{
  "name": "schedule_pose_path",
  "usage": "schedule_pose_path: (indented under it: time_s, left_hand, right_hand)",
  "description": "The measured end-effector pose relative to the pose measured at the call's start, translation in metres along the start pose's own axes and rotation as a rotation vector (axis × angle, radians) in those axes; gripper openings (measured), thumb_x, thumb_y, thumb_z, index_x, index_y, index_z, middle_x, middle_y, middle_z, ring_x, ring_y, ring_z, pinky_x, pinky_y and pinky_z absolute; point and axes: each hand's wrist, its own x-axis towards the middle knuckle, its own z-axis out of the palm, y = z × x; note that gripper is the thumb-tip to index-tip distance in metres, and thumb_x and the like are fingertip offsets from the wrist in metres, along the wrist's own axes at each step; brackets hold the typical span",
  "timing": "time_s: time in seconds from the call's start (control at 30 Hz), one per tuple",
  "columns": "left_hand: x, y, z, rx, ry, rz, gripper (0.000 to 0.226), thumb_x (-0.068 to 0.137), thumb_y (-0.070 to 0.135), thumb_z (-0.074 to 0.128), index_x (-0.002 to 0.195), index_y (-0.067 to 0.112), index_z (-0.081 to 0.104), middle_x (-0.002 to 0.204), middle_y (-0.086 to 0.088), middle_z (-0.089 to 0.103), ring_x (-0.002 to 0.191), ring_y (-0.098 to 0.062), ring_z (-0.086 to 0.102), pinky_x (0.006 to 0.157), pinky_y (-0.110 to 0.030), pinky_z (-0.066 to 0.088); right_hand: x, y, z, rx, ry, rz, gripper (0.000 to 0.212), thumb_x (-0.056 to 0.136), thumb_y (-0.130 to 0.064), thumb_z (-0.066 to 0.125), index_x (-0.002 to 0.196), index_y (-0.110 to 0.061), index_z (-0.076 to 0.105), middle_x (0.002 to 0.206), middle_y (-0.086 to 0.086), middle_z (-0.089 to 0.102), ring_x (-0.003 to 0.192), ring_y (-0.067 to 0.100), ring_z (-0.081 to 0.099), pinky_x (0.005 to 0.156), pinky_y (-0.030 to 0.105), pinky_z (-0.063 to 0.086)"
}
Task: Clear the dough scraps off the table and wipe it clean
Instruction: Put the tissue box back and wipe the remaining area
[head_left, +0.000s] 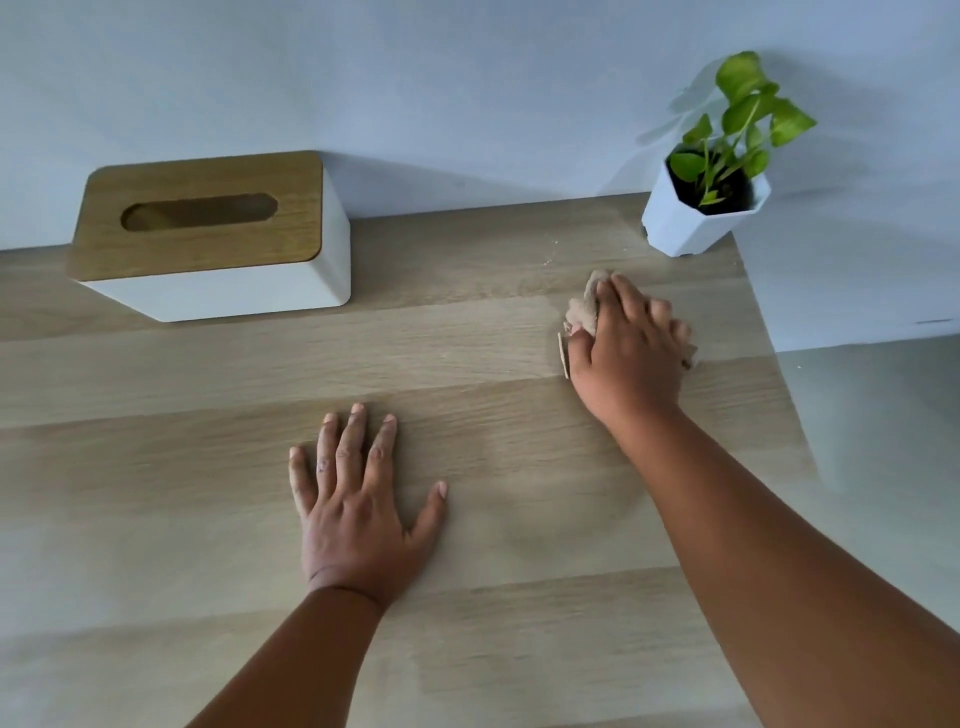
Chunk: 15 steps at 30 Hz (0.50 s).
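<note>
My right hand (631, 353) presses a crumpled beige cloth (584, 309) onto the wooden table (208, 467) at the far right, its fingers curled over the cloth. Most of the cloth is hidden under the hand. A few pale crumbs (548, 258) lie on the wood just beyond the cloth, toward the plant. My left hand (358, 504) lies flat on the table's middle with fingers spread, holding nothing.
A white tissue box with a wooden lid (208, 234) stands at the back left against the wall. A small green plant in a white pot (698, 208) sits at the back right corner. The table's right edge (779, 364) runs close beside my right hand.
</note>
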Motion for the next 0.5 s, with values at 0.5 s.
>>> schedule_pose_path:
  time_s: [0.5]
  left_hand:
    - [-0.001,-0.005,0.006,0.007,0.021,0.01,0.084,0.086,0.073,0.047,0.154,0.024,0.04,0.169,-0.005,0.026,0.16,-0.025,0.008,0.124,-0.063,0.012]
  right_hand:
    - [-0.011,-0.016,0.003,-0.019,-0.013,-0.222,0.066,0.092,-0.049,0.039,0.147,-0.016,0.05,0.146,0.003,0.052,0.123,0.031,0.049,0.098,0.045,0.035]
